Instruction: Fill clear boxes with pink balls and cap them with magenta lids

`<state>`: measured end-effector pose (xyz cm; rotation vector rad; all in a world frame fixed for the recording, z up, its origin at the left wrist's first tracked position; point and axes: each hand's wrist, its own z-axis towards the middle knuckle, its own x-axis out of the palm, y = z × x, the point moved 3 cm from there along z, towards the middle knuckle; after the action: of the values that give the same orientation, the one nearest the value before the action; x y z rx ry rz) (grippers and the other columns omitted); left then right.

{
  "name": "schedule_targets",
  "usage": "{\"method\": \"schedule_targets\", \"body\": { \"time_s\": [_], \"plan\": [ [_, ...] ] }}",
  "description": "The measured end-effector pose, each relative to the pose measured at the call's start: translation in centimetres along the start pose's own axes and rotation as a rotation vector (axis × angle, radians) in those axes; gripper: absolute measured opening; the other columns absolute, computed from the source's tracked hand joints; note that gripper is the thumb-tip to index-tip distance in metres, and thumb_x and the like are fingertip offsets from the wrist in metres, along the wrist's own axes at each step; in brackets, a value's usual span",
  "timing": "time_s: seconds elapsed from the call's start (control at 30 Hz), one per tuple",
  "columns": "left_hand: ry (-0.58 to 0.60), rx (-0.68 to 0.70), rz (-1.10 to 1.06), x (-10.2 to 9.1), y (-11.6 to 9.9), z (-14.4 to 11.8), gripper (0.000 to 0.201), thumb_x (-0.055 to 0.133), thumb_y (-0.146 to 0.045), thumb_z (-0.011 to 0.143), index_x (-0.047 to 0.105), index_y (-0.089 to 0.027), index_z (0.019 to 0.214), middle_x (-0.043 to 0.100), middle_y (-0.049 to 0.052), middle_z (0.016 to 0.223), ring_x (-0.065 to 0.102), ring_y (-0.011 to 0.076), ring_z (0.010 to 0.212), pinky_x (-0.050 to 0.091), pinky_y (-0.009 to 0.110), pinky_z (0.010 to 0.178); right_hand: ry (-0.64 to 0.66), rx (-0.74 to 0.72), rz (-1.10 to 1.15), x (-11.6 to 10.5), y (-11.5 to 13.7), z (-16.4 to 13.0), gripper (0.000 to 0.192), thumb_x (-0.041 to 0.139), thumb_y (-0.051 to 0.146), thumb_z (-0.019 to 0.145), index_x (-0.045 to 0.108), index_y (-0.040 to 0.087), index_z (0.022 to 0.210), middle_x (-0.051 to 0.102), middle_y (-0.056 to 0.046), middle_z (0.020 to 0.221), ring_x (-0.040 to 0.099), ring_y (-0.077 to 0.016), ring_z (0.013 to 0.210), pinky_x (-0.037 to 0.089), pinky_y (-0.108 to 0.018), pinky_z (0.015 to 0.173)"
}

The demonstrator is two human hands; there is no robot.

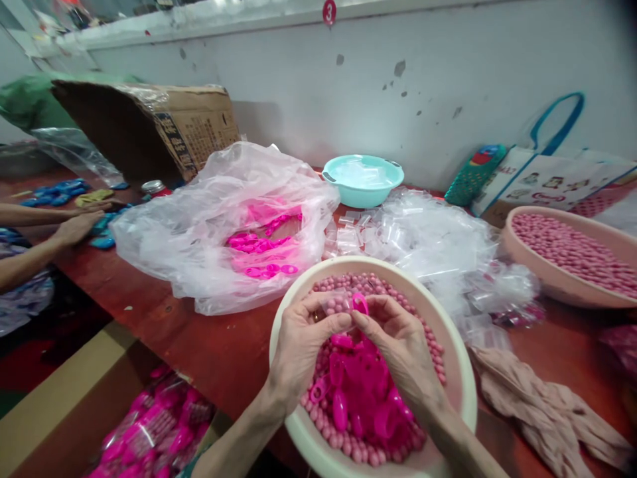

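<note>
My left hand [298,348] and my right hand [398,345] meet over a cream plastic basin [460,372] at the table's near edge. Between their fingertips they pinch a small clear plastic bag [337,302] with pink beads inside and a bright pink oval ring [359,303] at its mouth. The basin holds many pale pink beads [428,332] and a heap of bright pink plastic pieces [358,392] under my hands.
A large clear bag of pink rings [259,249] lies to the left, a pile of small clear bags [428,239] behind the basin, a teal bowl [363,179] further back. A second bead basin [572,255] stands right. Another person's arms [44,232] rest far left.
</note>
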<state>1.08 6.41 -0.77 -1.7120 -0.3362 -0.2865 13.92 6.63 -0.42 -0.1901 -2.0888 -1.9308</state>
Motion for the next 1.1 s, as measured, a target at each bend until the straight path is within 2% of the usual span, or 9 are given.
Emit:
{"method": "schedule_targets", "body": {
  "time_s": [0.1, 0.2, 0.3, 0.4, 0.6, 0.73, 0.87, 1.0, 1.1],
  "plan": [
    [0.022, 0.014, 0.054, 0.1, 0.1, -0.3, 0.016, 0.071, -0.015, 0.069, 0.066, -0.013, 0.083, 0.058, -0.001, 0.075, 0.054, 0.0092, 0.072, 0.046, 0.021, 0.072, -0.04, -0.042, -0.08, -0.8, 0.4, 0.2, 0.018, 0.068, 0.029, 0.075, 0.064, 0.02, 0.091, 0.067, -0.001, 0.084, 0.062, -0.0139, 0.075, 0.051, -0.026, 0.067],
    [0.104, 0.004, 0.176, 0.5, 0.1, -0.8, 0.014, 0.065, -0.015, 0.075, 0.063, -0.014, 0.089, 0.056, -0.001, 0.074, 0.051, 0.0093, 0.069, 0.044, 0.02, 0.065, -0.059, -0.237, -0.285, -1.7, 1.3, 0.3, 0.016, 0.067, 0.024, 0.076, 0.067, 0.024, 0.092, 0.066, -0.001, 0.092, 0.061, -0.0171, 0.088, 0.05, -0.03, 0.079],
    [0.198, 0.007, 0.293, 0.8, 0.0, -1.4, 0.01, 0.057, -0.015, 0.081, 0.06, -0.015, 0.09, 0.053, -0.003, 0.072, 0.046, 0.0087, 0.066, 0.04, 0.019, 0.061, 0.048, -0.476, -0.49, -1.9, 1.9, 0.1, 0.024, 0.06, 0.016, 0.081, 0.067, 0.028, 0.1, 0.062, -0.002, 0.095, 0.059, -0.0178, 0.093, 0.05, -0.031, 0.078],
    [0.268, 0.026, 0.361, 0.8, 0.0, -1.7, 0.004, 0.054, -0.015, 0.083, 0.058, -0.014, 0.081, 0.046, -0.004, 0.068, 0.041, 0.0075, 0.063, 0.035, 0.018, 0.058, 0.146, -0.617, -0.627, -1.9, 2.1, -0.4, 0.036, 0.054, 0.009, 0.083, 0.063, 0.032, 0.11, 0.059, -0.003, 0.093, 0.059, -0.0163, 0.087, 0.051, -0.029, 0.071],
    [0.346, -0.081, 0.282, 0.2, 0.8, -1.7, 0.005, 0.053, -0.02, 0.084, 0.053, -0.015, 0.081, 0.044, -0.004, 0.068, 0.041, 0.0086, 0.063, 0.034, 0.02, 0.058, 0.197, -0.659, -0.812, -1.3, 1.8, -1.6, 0.047, 0.047, 0.004, 0.085, 0.054, 0.033, 0.12, 0.056, -0.005, 0.098, 0.058, -0.0153, 0.088, 0.05, -0.026, 0.07],
    [0.307, -0.102, 0.249, -0.5, 1.3, -1.7, 0.008, 0.056, -0.023, 0.083, 0.054, -0.015, 0.081, 0.042, -0.004, 0.067, 0.037, 0.0076, 0.061, 0.032, 0.018, 0.055, 0.194, -0.788, -0.868, -0.6, 1.6, -2.0, 0.051, 0.048, 0.006, 0.084, 0.045, 0.032, 0.127, 0.055, -0.005, 0.092, 0.057, -0.0156, 0.081, 0.05, -0.026, 0.064],
    [0.258, -0.067, 0.255, -0.8, 1.3, -1.9, 0.014, 0.055, -0.028, 0.084, 0.056, -0.017, 0.092, 0.048, -0.002, 0.074, 0.045, 0.0097, 0.067, 0.037, 0.018, 0.06, 0.266, -0.754, -0.973, 0.0, 1.4, -2.1, 0.05, 0.059, 0.014, 0.08, 0.044, 0.02, 0.127, 0.054, -0.01, 0.101, 0.056, -0.0195, 0.089, 0.052, -0.03, 0.071],
    [0.223, -0.036, 0.238, -0.2, 0.7, -2.3, 0.043, 0.053, -0.028, 0.086, 0.041, -0.025, 0.127, 0.056, 0.0, 0.085, 0.051, 0.0122, 0.073, 0.043, 0.021, 0.071, 0.148, -0.709, -1.214, 0.4, 0.7, -2.5, 0.065, 0.07, 0.027, 0.07, 0.043, 0.007, 0.125, 0.052, -0.018, 0.114, 0.049, -0.0302, 0.107, 0.047, -0.044, 0.09],
    [0.243, 0.015, 0.243, 0.1, 0.2, -2.5, 0.041, 0.052, -0.027, 0.086, 0.043, -0.025, 0.127, 0.057, 0.002, 0.092, 0.052, 0.013, 0.078, 0.043, 0.021, 0.075, 0.074, -0.777, -1.249, 0.8, 0.4, -2.7, 0.059, 0.067, 0.025, 0.071, 0.044, 0.004, 0.121, 0.052, -0.019, 0.112, 0.049, -0.0294, 0.107, 0.047, -0.043, 0.09]
  ]
}}
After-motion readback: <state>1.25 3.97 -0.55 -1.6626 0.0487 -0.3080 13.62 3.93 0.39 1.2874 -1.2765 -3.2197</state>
